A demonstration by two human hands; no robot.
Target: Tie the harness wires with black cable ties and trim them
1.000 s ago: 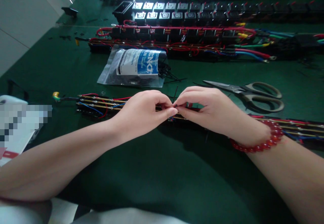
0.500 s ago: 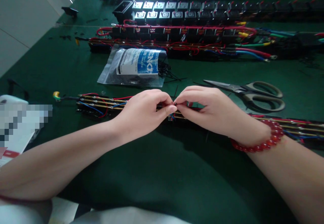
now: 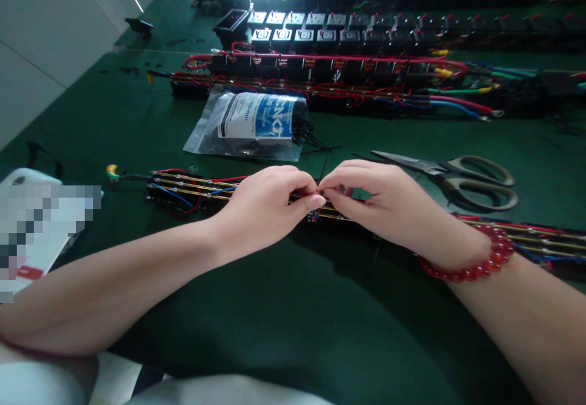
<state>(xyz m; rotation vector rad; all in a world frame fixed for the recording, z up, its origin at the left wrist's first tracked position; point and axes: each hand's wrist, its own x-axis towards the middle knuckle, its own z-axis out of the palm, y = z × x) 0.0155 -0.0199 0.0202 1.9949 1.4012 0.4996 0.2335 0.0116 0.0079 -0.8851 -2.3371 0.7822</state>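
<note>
My left hand (image 3: 270, 207) and my right hand (image 3: 375, 194) meet fingertip to fingertip over a long wired strip (image 3: 180, 188) with brass bars and red and blue wires. Both are closed in a pinch on a thin black cable tie (image 3: 325, 166), whose end sticks up between them; the part inside the fingers is hidden. Behind the hands lies a clear bag of black cable ties (image 3: 256, 118), with several ties poking out at its right end. Scissors (image 3: 451, 179) rest just beyond my right hand, blades pointing left.
More wired strips (image 3: 311, 85) and rows of black sockets (image 3: 293, 30) lie along the back of the green table (image 3: 293, 326). At the left edge are a white object (image 3: 27, 176) and a partly blurred-out sheet (image 3: 50, 234). A small black part (image 3: 138, 25) sits far left.
The whole view has shifted slightly, so things appear a little further right and lower. Both hands keep their pinch at the same spot on the strip.
</note>
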